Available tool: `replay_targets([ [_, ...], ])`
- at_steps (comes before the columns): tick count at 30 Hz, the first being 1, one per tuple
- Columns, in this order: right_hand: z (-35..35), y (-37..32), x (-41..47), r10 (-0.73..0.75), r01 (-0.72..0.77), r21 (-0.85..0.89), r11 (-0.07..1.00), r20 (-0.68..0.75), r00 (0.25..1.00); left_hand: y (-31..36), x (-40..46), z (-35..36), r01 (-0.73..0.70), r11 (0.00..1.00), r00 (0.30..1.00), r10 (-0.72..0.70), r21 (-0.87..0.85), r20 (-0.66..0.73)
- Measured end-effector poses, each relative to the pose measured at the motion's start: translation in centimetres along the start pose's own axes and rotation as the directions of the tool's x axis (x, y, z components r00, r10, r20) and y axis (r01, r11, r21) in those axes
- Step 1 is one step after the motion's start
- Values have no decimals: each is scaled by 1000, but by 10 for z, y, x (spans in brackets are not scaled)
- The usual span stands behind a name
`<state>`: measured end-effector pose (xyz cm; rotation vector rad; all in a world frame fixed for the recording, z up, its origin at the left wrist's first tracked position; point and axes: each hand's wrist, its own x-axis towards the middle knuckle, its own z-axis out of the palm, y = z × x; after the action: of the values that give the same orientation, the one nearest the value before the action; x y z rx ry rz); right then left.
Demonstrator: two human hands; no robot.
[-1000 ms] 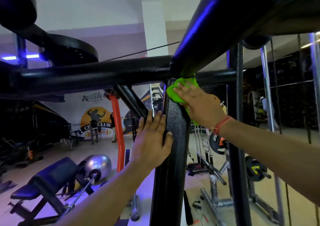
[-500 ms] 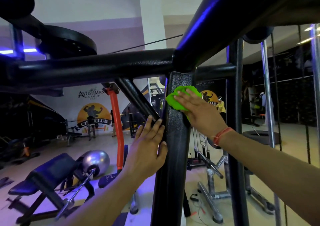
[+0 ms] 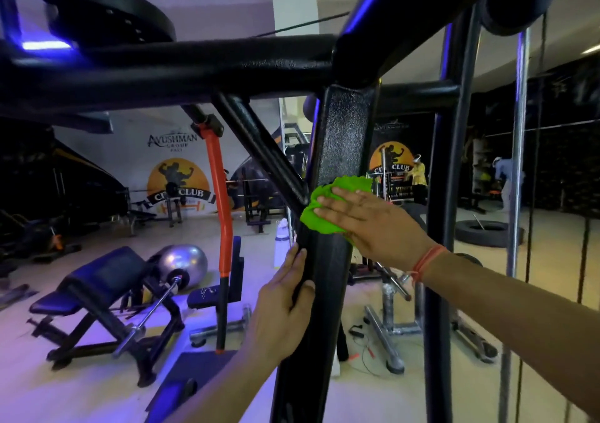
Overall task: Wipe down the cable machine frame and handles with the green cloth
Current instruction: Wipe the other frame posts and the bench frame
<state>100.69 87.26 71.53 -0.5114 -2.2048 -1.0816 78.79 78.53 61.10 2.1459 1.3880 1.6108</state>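
Your right hand [image 3: 373, 224] lies flat, fingers straight and together, pressing the crumpled bright green cloth [image 3: 319, 208] against the front face of the black textured metal upright post [image 3: 344, 149] of the cable machine frame. The cloth sits partway down that post, well below the joint where the thick black horizontal crossbar [image 3: 194, 65] meets it, and it bulges out past your fingertips toward the post's left edge. The post's long axis runs nearly vertical, leaning slightly so its top sits further right than its foot. Your fingers point left across the post, at right angles to its length.

Your left hand [image 3: 282, 302] rests on the post's left edge, lower than the cloth, with the fingers extended upward along the post and the thumb laid on its front face; it grips nothing, only steadying against the metal. An orange thread band [image 3: 428, 262] circles your right wrist.

A black diagonal brace [image 3: 259, 149] slants from the crossbar down to the post, meeting it just left of the cloth. Left of the post stand an orange and black padded bar [image 3: 219, 195], a black padded bench [image 3: 97, 279] and a silver exercise ball [image 3: 186, 265]. Right of the post rises a second black upright [image 3: 451, 162], and further right a black tyre [image 3: 487, 232] lies on the floor.
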Motion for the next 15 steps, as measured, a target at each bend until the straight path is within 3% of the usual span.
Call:
replay_targets([
  [3, 8, -13, 3, 190, -188, 31, 982, -64, 980, -4, -12, 5, 46, 999, 998, -46, -9, -30],
  [8, 17, -33, -18, -52, 52, -11, 999, 5, 999, -17, -28, 13, 102, 995, 993, -101, 10, -57],
  [12, 26, -46, -19, 188, -185, 55, 981, -39, 981, -25, -46, 18, 136, 991, 988, -137, -14, -67],
  [15, 42, -71, -35, 13, -15, 33, 999, 68, 998, -26, -57, 21, 168, 984, 983, -172, -62, -71],
])
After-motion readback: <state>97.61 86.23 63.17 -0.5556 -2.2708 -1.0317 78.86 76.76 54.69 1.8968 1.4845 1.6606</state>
